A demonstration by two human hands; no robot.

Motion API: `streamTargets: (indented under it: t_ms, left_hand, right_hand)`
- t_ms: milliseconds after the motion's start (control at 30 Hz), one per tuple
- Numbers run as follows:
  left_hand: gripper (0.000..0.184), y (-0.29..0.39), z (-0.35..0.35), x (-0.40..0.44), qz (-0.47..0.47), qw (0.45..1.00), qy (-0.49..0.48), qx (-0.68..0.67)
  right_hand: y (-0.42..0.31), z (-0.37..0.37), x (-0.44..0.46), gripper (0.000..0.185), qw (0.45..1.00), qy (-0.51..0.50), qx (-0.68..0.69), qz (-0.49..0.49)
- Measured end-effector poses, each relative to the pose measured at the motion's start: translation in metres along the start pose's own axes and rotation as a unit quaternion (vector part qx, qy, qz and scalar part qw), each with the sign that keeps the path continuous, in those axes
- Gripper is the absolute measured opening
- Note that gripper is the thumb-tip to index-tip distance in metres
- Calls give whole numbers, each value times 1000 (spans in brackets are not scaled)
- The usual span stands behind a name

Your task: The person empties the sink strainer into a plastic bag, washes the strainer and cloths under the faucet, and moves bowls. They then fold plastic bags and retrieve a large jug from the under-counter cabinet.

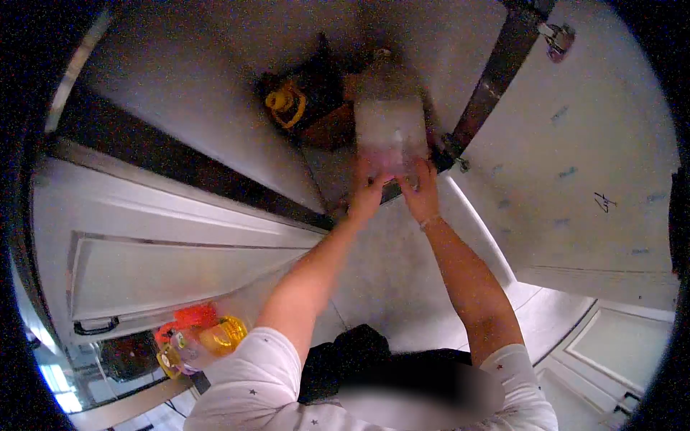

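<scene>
Both arms reach forward into a dim cabinet. My left hand (367, 192) and my right hand (421, 194) grip the near end of a pale, box-shaped container (392, 128), one at each side. Its near end looks pinkish and blurred, and the fingertips are partly hidden there. Behind and left of it, in the shadow, stands a dark jug with a yellow cap and handle (286, 105). A brown box-like thing (329, 129) lies between the jug and the container.
An open cabinet door (575, 165) with a metal hinge (557, 39) stands on the right. To the left is a closed white cabinet door (180, 280) with a black handle (96, 327). Bottles with yellow oil (224, 335) and a red item (195, 314) stand at lower left.
</scene>
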State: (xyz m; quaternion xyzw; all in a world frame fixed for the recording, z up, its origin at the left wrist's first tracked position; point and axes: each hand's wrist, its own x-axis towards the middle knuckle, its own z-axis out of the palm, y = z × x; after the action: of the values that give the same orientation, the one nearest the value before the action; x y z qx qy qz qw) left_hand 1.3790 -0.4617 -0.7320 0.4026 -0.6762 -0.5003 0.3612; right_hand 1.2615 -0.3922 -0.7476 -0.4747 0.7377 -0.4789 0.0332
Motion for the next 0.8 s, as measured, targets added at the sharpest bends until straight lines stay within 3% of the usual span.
streamTargets:
  t_ms: [33,100,167,233,267,333,433,500,567,633,700,800]
  left_hand:
    - [61,-12,4,-11,38,999,9,26]
    - [64,-46,8,-27,22,999,-3,39]
    - [65,-92,3,-25,0,998,-69,9]
    - [64,-82,-4,-24,-128,972,-129,147]
    - [62,-39,-8,-23,-241,912,-155,295]
    - [61,-19,-18,-18,-332,835,-136,417]
    - [59,-62,-53,-12,-220,915,-10,338]
    - [56,-47,-56,-13,-144,976,106,126]
    - [55,39,-51,-12,-164,938,227,-203]
    - [49,56,-55,5,-112,928,230,-270]
    - [42,78,-75,31,-80,946,237,-207]
    - [34,115,-74,51,-241,938,130,-212]
  right_hand:
    - [7,-1,-8,50,997,21,66,38]
    - [35,10,-25,46,973,60,194,107]
    - [80,8,-35,41,982,-16,114,150]
    - [105,-2,-37,37,980,-44,81,178]
    - [113,-7,-35,37,978,-32,90,188]
    - [126,-16,-36,35,972,-8,106,209]
    - [97,-50,-34,37,940,11,144,310]
    - [86,-62,-27,40,934,36,212,284]
    - [70,-74,-23,42,932,32,244,266]
    - [44,-85,-17,43,936,3,243,255]
    - [14,-78,-19,42,949,-9,244,201]
    - [-13,-90,-25,40,956,-24,230,182]
